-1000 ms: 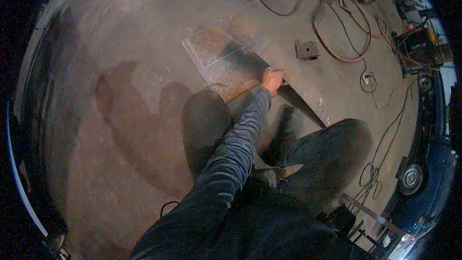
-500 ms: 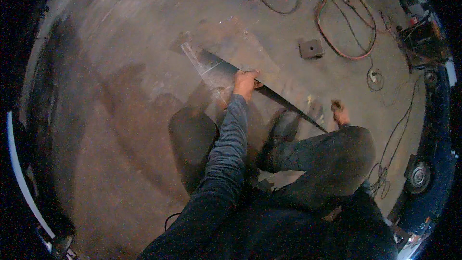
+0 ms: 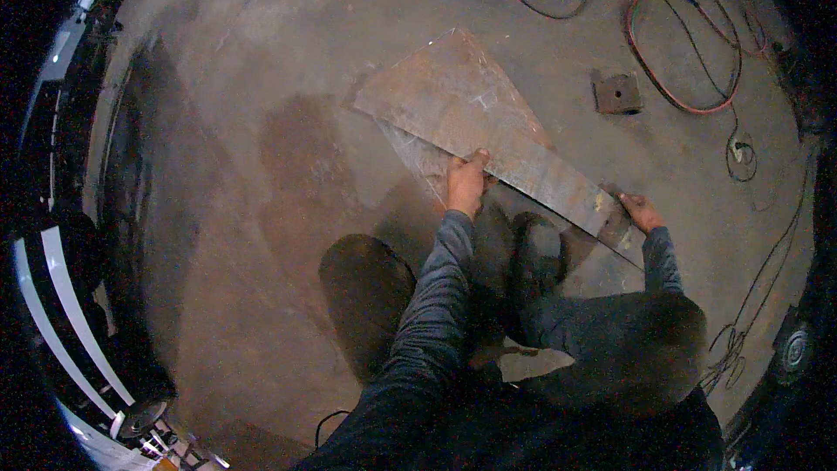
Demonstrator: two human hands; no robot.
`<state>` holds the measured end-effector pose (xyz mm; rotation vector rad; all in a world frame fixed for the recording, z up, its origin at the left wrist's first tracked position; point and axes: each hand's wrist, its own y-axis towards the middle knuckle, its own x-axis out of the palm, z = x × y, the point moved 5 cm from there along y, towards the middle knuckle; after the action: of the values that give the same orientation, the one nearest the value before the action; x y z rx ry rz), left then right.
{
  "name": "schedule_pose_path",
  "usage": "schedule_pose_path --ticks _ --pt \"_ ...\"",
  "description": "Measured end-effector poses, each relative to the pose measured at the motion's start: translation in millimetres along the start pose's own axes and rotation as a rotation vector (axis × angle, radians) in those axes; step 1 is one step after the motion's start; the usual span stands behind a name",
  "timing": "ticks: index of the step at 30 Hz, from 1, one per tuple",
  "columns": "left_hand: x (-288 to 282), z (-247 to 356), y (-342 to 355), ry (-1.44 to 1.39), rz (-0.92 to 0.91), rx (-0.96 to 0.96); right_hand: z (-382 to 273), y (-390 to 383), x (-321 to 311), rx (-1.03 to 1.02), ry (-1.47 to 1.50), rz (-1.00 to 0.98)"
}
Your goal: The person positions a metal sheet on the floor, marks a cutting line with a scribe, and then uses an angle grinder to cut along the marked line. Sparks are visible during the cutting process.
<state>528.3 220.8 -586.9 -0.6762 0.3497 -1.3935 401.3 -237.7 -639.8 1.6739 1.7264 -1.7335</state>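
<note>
Above the floor point(image 3: 235, 209), pinching a broad metal plate point(image 3: 462, 92) by its near edge with the left grip point(image 3: 468, 185): rust-brown and grey, scuffed, pale-scratched, tapering rightward, overlapping a paler sheet point(image 3: 414, 154) left of that grip. At the narrow end, placing the right grip point(image 3: 643, 212), too dim to tell whether clasped.

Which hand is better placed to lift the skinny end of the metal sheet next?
Probably the right hand: it's at the narrow end of the metal sheet, while the left hand grips its edge farther away.
</note>
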Motion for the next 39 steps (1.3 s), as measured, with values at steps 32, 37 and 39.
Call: schedule_pose_path --ticks 32,37,39 --pt "27 126 120 1.506 0.195 0.32 -135 -53 12 -0.175 -0.054 -0.035" --pt "12 103 124 1.59 0.111 0.234 -128 -87 -20 0.028 0.105 0.195" --pt "16 94 131 1.554 0.065 0.247 -96 -89 -9 0.05 0.017 0.215"
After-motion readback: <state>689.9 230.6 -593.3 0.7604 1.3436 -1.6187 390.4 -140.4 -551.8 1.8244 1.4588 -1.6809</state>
